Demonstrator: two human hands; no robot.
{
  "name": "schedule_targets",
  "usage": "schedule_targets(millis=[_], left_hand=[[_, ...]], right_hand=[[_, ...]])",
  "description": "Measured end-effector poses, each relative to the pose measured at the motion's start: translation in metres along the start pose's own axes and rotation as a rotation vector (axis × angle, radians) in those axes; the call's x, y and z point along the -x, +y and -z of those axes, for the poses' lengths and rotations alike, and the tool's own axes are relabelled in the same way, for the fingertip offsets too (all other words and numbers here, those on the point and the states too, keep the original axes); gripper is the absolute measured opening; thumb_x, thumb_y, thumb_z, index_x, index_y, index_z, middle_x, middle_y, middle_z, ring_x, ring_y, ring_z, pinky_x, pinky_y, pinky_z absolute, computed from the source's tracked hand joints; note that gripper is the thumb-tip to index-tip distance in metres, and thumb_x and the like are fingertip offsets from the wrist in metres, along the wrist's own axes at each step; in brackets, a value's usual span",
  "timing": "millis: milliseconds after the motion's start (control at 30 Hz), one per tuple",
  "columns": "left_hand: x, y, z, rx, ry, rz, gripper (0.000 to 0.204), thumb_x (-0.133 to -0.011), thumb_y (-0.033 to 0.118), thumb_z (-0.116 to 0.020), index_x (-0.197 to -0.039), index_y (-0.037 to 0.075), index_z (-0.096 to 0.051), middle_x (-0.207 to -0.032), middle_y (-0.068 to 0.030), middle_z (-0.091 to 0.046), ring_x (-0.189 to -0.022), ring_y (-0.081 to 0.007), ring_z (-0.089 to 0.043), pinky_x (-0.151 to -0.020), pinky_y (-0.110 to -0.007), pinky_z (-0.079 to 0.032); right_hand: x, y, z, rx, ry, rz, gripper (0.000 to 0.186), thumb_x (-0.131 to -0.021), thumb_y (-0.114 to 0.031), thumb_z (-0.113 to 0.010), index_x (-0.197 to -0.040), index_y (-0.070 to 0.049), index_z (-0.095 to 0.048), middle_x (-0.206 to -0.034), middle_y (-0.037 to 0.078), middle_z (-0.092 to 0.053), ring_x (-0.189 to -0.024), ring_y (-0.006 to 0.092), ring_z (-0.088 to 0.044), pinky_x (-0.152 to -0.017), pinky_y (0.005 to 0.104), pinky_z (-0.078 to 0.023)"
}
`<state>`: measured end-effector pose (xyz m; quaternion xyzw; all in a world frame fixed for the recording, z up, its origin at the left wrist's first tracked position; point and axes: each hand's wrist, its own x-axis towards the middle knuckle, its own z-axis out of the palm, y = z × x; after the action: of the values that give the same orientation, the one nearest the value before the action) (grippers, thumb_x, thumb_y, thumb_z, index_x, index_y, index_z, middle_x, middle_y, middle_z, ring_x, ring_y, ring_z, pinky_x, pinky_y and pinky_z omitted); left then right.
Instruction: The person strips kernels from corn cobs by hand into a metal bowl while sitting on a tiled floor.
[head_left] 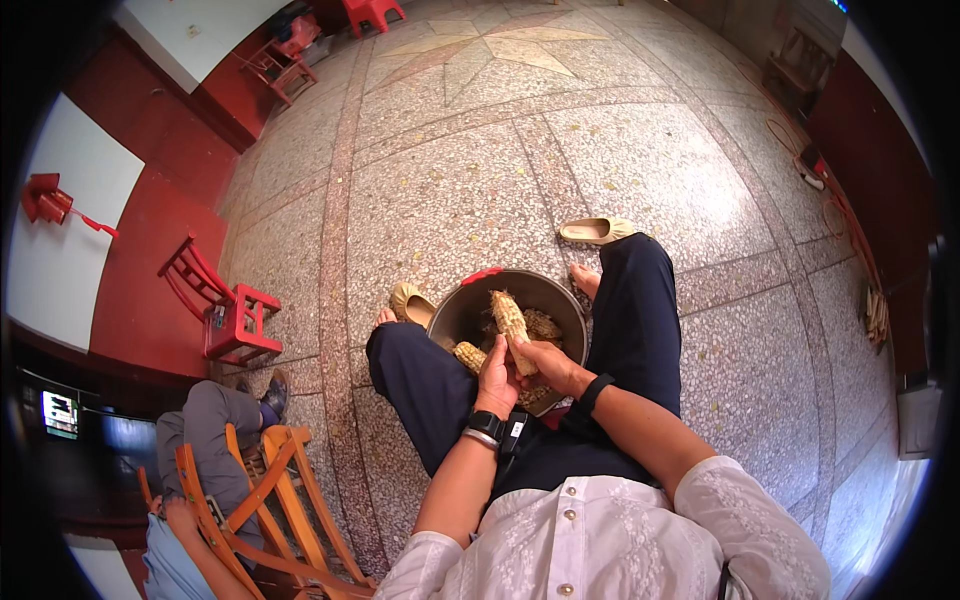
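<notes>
Could drop the cob [510, 320] across the rim of the pot [558, 305] onto the floor [430, 200] through slackening the grip; might also knock the other cob [468, 354], lying by the left rim, through dipping too low. Gripping the first near its lower end with left hand [494, 382] and right hand [548, 366] together, above the pot's middle, aiming it toward the far rim, with forearms [650, 428] converging from the near side.
</notes>
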<state>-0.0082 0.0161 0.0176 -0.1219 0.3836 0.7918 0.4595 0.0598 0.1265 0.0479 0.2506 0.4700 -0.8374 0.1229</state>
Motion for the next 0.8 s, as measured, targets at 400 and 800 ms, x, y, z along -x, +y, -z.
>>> schedule_targets(millis=[400,800], left_hand=[[-0.007,-0.009,0.011,0.044,0.047,-0.112,0.019,-0.092,0.025,-0.056,-0.104,0.01,-0.058,-0.093,-0.0044,-0.062,-0.084,-0.0175,-0.06,-0.072,-0.033,-0.05],[-0.002,-0.013,0.012,0.006,0.195,-0.058,0.012,-0.088,0.02,-0.061,-0.087,0.009,-0.059,-0.077,-0.0045,-0.061,-0.067,-0.0184,-0.06,-0.06,-0.033,-0.049]], right_hand=[[-0.001,0.004,0.003,0.201,0.072,-0.02,0.036,-0.089,-0.04,-0.058,-0.099,-0.006,-0.056,-0.083,0.003,-0.055,-0.07,0.0124,-0.055,-0.061,0.027,-0.05],[0.006,0.0,-0.008,0.216,0.168,0.019,0.028,-0.086,-0.031,-0.064,-0.082,-0.006,-0.053,-0.069,0.001,-0.051,-0.058,0.011,-0.049,-0.051,0.0266,-0.043]])
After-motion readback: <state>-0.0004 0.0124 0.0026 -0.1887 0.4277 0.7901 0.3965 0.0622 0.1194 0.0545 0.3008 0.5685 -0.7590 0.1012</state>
